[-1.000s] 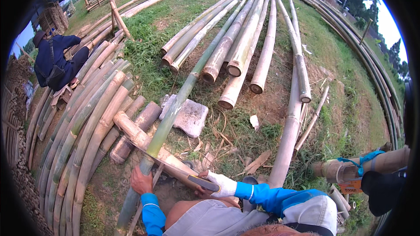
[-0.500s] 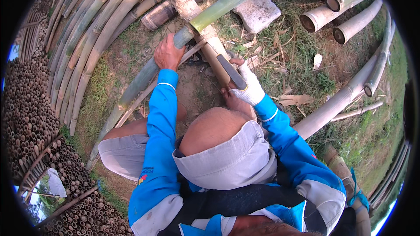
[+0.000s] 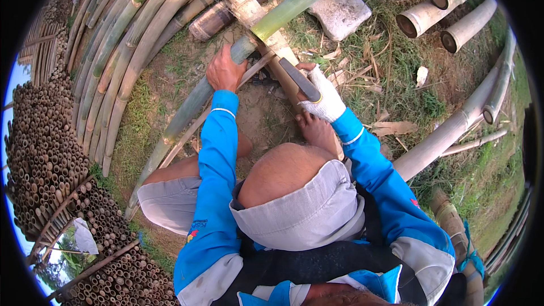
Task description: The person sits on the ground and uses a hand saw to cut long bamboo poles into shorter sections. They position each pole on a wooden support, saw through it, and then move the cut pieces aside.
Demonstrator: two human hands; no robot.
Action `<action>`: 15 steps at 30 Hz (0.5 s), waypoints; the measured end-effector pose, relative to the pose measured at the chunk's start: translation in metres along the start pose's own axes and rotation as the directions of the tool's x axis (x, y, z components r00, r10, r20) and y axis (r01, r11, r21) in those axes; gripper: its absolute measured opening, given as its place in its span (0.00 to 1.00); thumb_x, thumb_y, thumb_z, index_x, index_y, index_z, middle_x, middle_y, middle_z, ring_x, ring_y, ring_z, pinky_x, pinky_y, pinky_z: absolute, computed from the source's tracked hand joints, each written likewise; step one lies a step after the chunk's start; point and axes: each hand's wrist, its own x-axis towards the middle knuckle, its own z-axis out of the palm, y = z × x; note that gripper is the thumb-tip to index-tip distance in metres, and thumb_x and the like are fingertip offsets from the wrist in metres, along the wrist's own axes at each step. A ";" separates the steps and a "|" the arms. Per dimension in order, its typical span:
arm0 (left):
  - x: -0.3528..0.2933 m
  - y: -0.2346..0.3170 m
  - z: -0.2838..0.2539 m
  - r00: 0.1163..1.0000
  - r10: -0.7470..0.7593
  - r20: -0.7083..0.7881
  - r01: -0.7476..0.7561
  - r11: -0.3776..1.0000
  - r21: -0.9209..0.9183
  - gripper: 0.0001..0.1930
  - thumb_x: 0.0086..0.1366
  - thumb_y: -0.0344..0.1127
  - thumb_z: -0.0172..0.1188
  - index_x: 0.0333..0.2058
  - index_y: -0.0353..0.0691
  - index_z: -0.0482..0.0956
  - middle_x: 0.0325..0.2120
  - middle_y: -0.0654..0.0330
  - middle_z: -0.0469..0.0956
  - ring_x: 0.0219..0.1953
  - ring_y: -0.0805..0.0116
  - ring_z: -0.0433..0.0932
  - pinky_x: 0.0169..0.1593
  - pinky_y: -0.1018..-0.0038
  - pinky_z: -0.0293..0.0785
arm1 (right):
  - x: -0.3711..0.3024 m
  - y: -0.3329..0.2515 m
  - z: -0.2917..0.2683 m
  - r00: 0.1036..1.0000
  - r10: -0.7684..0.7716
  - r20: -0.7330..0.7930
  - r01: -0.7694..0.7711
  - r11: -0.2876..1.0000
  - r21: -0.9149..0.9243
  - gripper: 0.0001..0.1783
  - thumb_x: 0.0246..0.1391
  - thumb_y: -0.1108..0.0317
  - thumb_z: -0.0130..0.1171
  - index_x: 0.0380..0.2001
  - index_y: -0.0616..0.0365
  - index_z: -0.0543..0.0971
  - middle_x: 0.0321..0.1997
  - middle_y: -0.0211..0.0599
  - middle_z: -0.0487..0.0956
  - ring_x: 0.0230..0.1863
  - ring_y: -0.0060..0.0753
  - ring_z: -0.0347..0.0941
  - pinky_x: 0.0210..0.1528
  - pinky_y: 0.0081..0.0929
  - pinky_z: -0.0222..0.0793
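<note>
Grassy ground (image 3: 416, 93) around you; green bamboo pole (image 3: 191, 106) lies across pale bamboo log (image 3: 242, 3), long axis lower left to upper right, running out of view up top. Likely heavy, stiff, slick; hold it near that crossing. Your left hand (image 3: 225, 69) grips around it there; gloved right hand (image 3: 326, 95) clasps dark-handled saw (image 3: 300, 81).

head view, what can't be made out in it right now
All in the head view:
- far end of the green pole: cut off by the top edge
- underside of the left hand: hidden by the hand itself and the pole
- palm of the right hand: hidden by its gloved back
- teeth of the saw: too small
- exact count of stacked bamboo ends: too small and crowded
</note>
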 end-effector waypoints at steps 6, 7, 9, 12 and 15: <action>0.000 -0.005 -0.001 0.999 0.027 -0.021 -0.027 1.000 -0.003 0.30 0.48 0.43 0.83 0.50 0.46 0.82 0.44 0.49 0.88 0.47 0.43 0.86 0.49 0.52 0.82 | -0.142 -0.053 -0.058 0.904 0.410 0.122 -0.427 0.872 0.239 0.27 0.61 0.70 0.68 0.62 0.51 0.72 0.40 0.27 0.79 0.31 0.19 0.74 0.34 0.15 0.70; 0.002 -0.003 -0.001 0.999 0.029 -0.040 -0.030 0.999 -0.021 0.30 0.48 0.43 0.83 0.51 0.47 0.82 0.44 0.49 0.88 0.47 0.43 0.86 0.49 0.52 0.82 | -0.154 -0.056 -0.062 0.914 0.395 0.095 -0.406 0.888 0.217 0.29 0.60 0.74 0.68 0.62 0.51 0.71 0.39 0.26 0.77 0.30 0.16 0.72 0.32 0.14 0.68; -0.005 -0.008 -0.001 0.998 0.039 -0.039 -0.041 0.997 -0.066 0.31 0.49 0.44 0.82 0.52 0.47 0.83 0.44 0.49 0.88 0.47 0.43 0.86 0.49 0.51 0.82 | -0.172 -0.067 -0.067 0.924 0.380 0.037 -0.381 0.913 0.144 0.32 0.57 0.80 0.68 0.63 0.51 0.70 0.37 0.23 0.75 0.29 0.09 0.69 0.28 0.12 0.64; 0.000 -0.002 0.001 1.000 0.007 0.028 -0.006 0.998 -0.059 0.31 0.50 0.44 0.82 0.53 0.48 0.83 0.45 0.50 0.88 0.47 0.44 0.86 0.49 0.51 0.82 | -0.111 -0.018 -0.043 0.966 0.249 0.072 -0.256 0.959 0.123 0.36 0.54 0.80 0.66 0.66 0.52 0.69 0.37 0.27 0.75 0.30 0.17 0.71 0.33 0.21 0.69; -0.001 0.000 0.000 1.000 0.013 -0.003 -0.013 0.999 -0.045 0.31 0.48 0.43 0.83 0.52 0.47 0.83 0.45 0.52 0.87 0.48 0.47 0.86 0.50 0.53 0.82 | -0.024 0.020 -0.007 0.978 0.186 0.094 -0.193 0.978 0.073 0.38 0.50 0.72 0.67 0.65 0.51 0.68 0.41 0.43 0.75 0.38 0.41 0.76 0.43 0.37 0.75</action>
